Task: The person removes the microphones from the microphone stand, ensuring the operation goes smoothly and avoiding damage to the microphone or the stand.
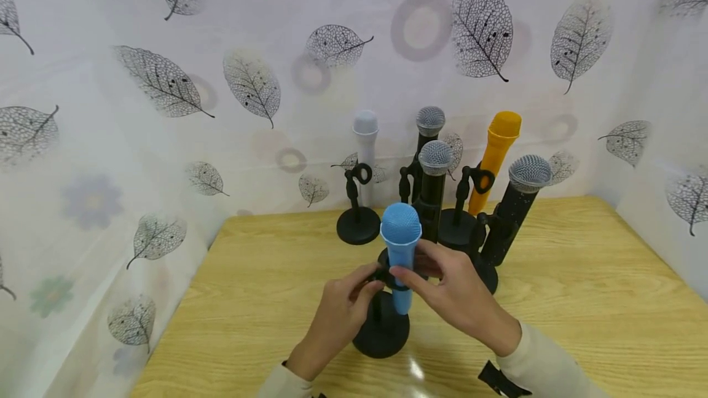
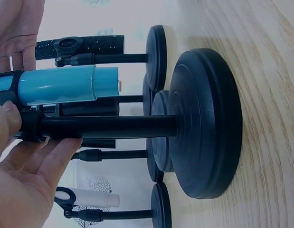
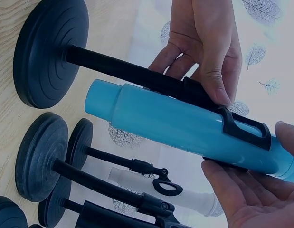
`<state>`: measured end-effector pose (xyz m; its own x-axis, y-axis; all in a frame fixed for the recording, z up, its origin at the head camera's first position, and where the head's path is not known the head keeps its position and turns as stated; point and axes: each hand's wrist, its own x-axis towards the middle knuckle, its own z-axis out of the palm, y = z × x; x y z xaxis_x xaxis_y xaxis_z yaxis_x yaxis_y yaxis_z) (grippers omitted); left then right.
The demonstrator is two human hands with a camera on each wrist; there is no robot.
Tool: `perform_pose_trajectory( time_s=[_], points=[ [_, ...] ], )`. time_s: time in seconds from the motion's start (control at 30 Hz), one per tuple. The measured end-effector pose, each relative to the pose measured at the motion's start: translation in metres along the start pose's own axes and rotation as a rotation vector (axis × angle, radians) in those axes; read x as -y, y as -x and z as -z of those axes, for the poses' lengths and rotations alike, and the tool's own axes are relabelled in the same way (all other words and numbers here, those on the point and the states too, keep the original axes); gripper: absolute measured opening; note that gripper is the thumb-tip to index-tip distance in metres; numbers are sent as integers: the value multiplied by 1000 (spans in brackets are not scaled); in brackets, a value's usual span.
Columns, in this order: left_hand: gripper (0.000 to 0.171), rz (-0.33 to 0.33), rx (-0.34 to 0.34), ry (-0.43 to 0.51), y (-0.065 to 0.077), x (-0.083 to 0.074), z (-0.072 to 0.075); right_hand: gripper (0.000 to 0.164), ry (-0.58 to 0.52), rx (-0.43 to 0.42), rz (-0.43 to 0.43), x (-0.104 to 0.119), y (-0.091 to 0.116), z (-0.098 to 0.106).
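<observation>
A blue microphone (image 1: pixel 401 226) sits tilted in the ring clip of a black desk microphone stand (image 1: pixel 381 333), its lower end poking out below the ring. My left hand (image 1: pixel 343 309) grips the stand at the top of its post, thumb by the clip joint, as the left wrist view shows the post (image 2: pixel 109 127) against the fingers. On the other side my right hand (image 1: pixel 461 290) holds the microphone body between thumb and fingers at the clip. In the right wrist view the clip ring (image 3: pixel 249 135) wraps round the blue body (image 3: pixel 161 123).
Behind stand more microphones on black stands: a white one (image 1: pixel 365 131), two black ones with silver heads (image 1: pixel 436 158), an orange one (image 1: pixel 502 134) and a speckled black one (image 1: pixel 514 214) at right. A leaf-printed sheet (image 1: pixel 254 158) backs the wooden table (image 1: pixel 265 263).
</observation>
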<state>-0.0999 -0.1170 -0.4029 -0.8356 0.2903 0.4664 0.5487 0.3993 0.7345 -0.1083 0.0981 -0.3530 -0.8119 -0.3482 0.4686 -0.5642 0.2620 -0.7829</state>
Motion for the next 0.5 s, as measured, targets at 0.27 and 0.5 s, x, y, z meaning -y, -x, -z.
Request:
perform_pose_trajectory(
  time_s=[0.27, 0.5],
  points=[
    [28, 11, 6, 11, 2, -3, -2, 29, 25, -33, -1, 2, 0, -1],
    [28, -25, -2, 8, 0, -3, -5, 29, 61, -65, 55, 2, 0, 1]
  ],
)
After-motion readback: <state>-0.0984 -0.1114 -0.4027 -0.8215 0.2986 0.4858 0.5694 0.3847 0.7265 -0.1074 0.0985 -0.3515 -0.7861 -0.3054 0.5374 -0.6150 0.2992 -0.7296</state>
